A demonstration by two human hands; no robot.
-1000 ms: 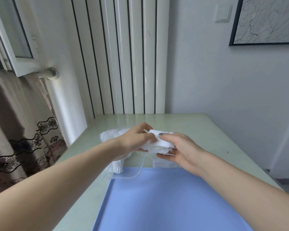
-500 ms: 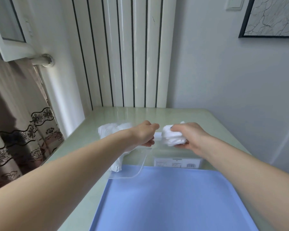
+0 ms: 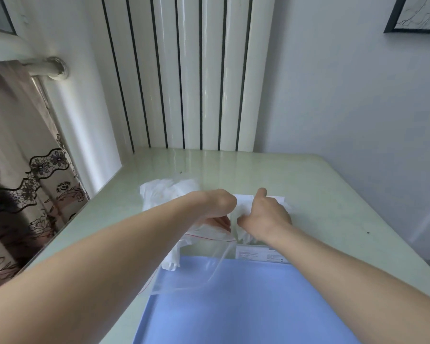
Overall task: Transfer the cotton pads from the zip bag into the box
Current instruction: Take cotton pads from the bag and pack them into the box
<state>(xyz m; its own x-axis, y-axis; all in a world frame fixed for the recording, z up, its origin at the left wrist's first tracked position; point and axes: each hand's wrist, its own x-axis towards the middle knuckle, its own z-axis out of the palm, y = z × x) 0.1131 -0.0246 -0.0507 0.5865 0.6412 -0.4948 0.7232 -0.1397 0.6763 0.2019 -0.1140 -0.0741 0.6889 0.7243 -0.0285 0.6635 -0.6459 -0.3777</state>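
Observation:
A clear zip bag with a red seal line hangs from my left hand, which grips its mouth. The bag's lower end lies on the blue mat. My right hand is closed on a bunch of white cotton pads over a clear box with a white label on its front wall. The hands are almost touching. More white cotton pads lie in a heap on the table behind my left forearm. The inside of the box is mostly hidden by my right hand.
A blue mat covers the near part of the pale green table. A white ribbed radiator stands at the table's far edge. A patterned curtain hangs at the left, a white wall at the right.
My right hand has lowered with the cotton pads, down toward the box. My left hand still holds the bag, which now hangs lower over the mat. The camera has tilted down.

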